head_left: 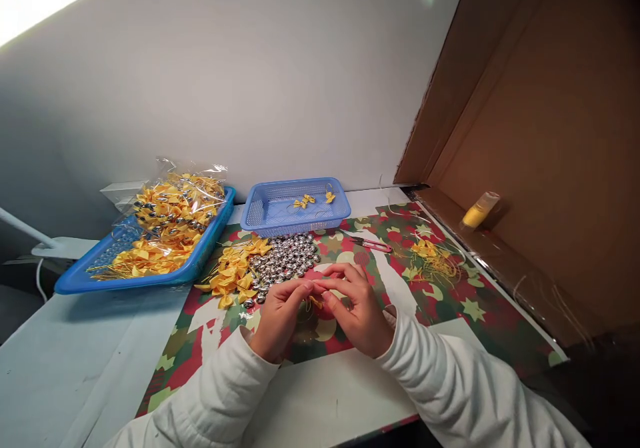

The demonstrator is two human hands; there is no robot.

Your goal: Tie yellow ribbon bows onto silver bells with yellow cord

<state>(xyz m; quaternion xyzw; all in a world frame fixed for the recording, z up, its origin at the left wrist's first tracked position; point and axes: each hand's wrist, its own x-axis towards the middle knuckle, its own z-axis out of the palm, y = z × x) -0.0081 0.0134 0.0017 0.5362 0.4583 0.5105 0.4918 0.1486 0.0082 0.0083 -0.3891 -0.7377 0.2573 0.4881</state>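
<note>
My left hand (280, 320) and my right hand (361, 316) meet fingertip to fingertip above the patterned sheet. Both are closed in a pinch on a small yellow ribbon piece (316, 302), which shows just below the fingertips; most of it is hidden by the fingers. Just beyond my left hand spreads a heap of shiny silver bells (287, 259). Yellow ribbon bows (231, 273) with thin stems lie in a pile to the left of the bells. A pair of red-handled thread snips (373, 243) rests beyond my right hand.
On the left, a blue basket (207, 251) holds yellow bows and a clear bag (180, 198) of bows with bells. A smaller blue basket (255, 225) at the back holds a few pieces. Yellow cords (440, 265) lie right, near a clear yellow-filled bottle (480, 211) on the cardboard.
</note>
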